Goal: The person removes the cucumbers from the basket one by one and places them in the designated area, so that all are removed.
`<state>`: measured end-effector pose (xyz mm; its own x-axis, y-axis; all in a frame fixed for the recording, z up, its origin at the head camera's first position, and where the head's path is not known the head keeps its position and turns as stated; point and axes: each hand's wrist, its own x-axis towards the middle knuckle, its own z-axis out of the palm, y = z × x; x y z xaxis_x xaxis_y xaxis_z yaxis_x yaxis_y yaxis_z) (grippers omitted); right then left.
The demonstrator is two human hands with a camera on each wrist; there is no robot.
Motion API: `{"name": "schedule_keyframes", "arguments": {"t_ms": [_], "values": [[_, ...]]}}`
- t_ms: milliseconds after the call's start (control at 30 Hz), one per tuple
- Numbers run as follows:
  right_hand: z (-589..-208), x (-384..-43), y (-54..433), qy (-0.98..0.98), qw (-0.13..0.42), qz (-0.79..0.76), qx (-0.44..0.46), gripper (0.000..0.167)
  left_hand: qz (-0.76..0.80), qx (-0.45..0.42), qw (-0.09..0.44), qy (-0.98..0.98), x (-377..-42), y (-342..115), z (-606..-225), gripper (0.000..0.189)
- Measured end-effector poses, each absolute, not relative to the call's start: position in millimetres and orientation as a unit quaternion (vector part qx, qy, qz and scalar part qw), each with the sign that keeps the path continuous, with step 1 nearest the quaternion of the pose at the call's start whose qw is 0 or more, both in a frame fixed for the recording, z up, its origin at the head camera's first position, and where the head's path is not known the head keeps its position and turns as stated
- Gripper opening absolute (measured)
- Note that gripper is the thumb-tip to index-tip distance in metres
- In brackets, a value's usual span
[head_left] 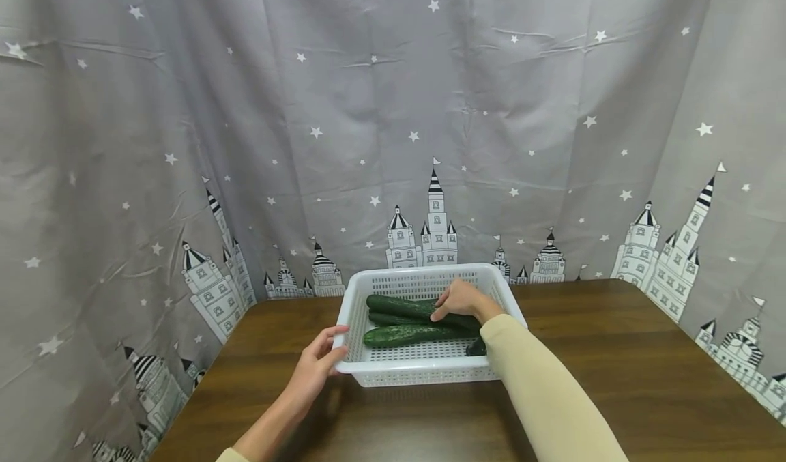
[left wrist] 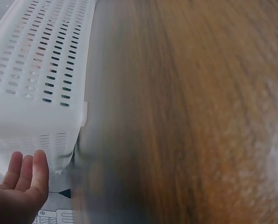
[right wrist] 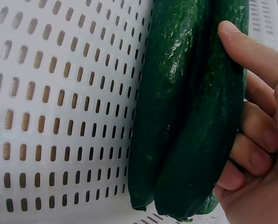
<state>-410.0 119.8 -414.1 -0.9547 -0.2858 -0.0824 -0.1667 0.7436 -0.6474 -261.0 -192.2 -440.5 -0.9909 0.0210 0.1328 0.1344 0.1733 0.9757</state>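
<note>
A: Backdrop?
B: Grey curtain [head_left: 368, 93], printed with white stars and castles. Below it, brown wooden table [head_left: 589, 373].
A: On that?
B: White slotted basket [head_left: 424, 365], long side across. Cucumbers [head_left: 399, 336] inside — at least three, dark green, side by side, lying flat.
A: Bearing?
B: Long axes run roughly left to right along the basket, left ends rounded and in plain view; right portions go under the right arm. The right wrist view shows two running up and down the picture, nubbed tips at the bottom.
A: Hands?
B: Right hand [head_left: 458, 299] is clamped on one cucumber [right wrist: 204, 126]: thumb laid on top, other fingers bent along its side. Another cucumber lies snug against it, on the side away from the fingers. Left hand [head_left: 316, 359] grips the basket's left rim — thumb over the edge, well apart from the held cucumber.
</note>
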Motion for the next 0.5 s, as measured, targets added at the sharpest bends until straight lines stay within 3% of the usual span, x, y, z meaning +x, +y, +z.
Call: {"name": "schedule_keyframes", "arguments": {"t_ms": [500], "values": [[-423, -408, 133, 0.921, 0.092, -0.355, -0.132, 0.037, -0.645, -0.043, 0.038, -0.762, -259, -191, -442, 0.038]]}}
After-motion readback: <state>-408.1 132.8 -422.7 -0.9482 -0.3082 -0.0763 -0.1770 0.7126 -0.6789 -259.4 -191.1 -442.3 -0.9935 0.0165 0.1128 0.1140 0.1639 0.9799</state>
